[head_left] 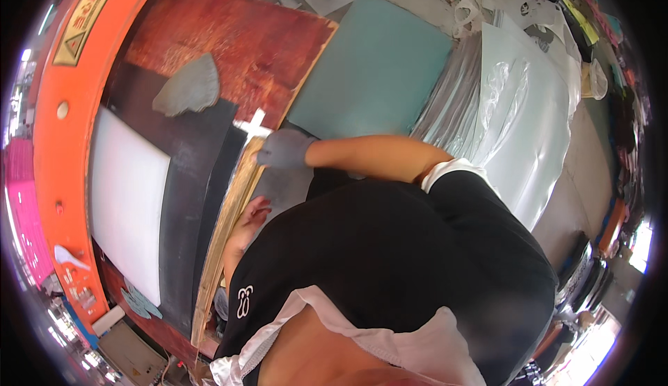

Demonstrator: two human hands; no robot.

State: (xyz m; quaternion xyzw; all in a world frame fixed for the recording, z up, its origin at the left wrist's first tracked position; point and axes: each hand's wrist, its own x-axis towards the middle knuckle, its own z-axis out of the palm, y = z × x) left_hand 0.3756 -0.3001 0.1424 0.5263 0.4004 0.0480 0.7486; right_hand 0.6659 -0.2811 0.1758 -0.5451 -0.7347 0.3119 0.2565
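Observation:
My right hand (284, 149), in a grey glove, is closed at the wooden edge of the worktable (229, 208). Right beside its fingers lies a bright white cross-shaped piece (254, 123); what the fingers hold, if anything, is hidden. My bare left hand (256, 212) hovers near the same edge, fingers loosely bent and apart, with nothing visible in it. On the table, a black sheet (188, 156) bears a white rectangular board (130, 202). A grey fan-shaped piece (189, 88) rests farther back, partly over the table's worn red surface (236, 38).
An orange machine frame (69, 149) with a yellow warning label runs along the left. Blue-green sheets (372, 62) are stacked beyond my right arm. Next to them lies a pile of clear plastic-wrapped sheets (518, 115). Light blue cut pieces (141, 302) lie at the near left.

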